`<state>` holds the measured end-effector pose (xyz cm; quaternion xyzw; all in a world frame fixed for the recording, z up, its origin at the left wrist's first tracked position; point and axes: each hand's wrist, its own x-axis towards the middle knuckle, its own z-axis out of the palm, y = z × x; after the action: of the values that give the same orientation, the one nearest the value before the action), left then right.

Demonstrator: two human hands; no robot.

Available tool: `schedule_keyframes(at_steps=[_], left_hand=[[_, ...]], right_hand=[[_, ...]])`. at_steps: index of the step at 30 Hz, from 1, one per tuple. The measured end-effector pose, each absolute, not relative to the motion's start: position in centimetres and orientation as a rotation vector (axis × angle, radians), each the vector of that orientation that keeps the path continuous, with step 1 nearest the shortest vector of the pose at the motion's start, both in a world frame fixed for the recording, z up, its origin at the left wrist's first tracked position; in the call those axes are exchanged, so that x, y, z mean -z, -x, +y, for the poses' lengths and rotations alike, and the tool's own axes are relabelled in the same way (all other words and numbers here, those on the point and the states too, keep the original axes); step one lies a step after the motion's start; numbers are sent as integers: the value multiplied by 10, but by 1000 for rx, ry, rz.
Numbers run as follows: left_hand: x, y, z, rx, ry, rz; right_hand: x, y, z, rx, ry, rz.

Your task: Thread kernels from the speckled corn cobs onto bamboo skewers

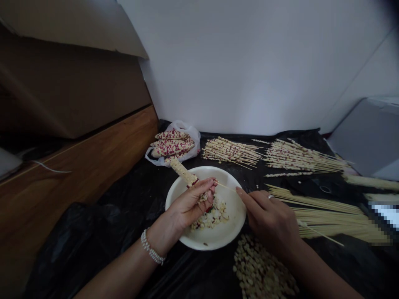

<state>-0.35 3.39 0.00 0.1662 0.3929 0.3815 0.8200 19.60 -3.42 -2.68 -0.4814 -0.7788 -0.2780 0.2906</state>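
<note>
My left hand (187,204) is over the white bowl (232,230), fingers curled around some loose corn kernels (203,197). Its thumb and fingertips pinch together at the tip of a thin bamboo skewer (227,187); what exactly sits at that tip is too small to make out. From the right, my right hand (271,214) grips the other part of this skewer, thumb and fingers closed. Below my left hand, loose corn kernels (216,218) lie in the bowl. A partly stripped corn cob (183,172) leans across the bowl's far left rim.
Behind the bowl, a plastic bag (195,139) holds several speckled cobs (173,146). Kernel-threaded skewers lie in two bunches, one central (229,150), one at right (289,155). Bare skewers (330,211) lie beyond my right hand. Pale pieces (258,270) are heaped in front. A cardboard box (71,83) stands left.
</note>
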Motion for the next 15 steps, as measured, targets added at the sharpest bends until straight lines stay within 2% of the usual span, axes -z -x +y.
schedule_keyframes(at_steps=[15], left_hand=[[0,-1,30,-884,-424,917]], right_hand=[[28,-191,-40,752,1268,-2087]])
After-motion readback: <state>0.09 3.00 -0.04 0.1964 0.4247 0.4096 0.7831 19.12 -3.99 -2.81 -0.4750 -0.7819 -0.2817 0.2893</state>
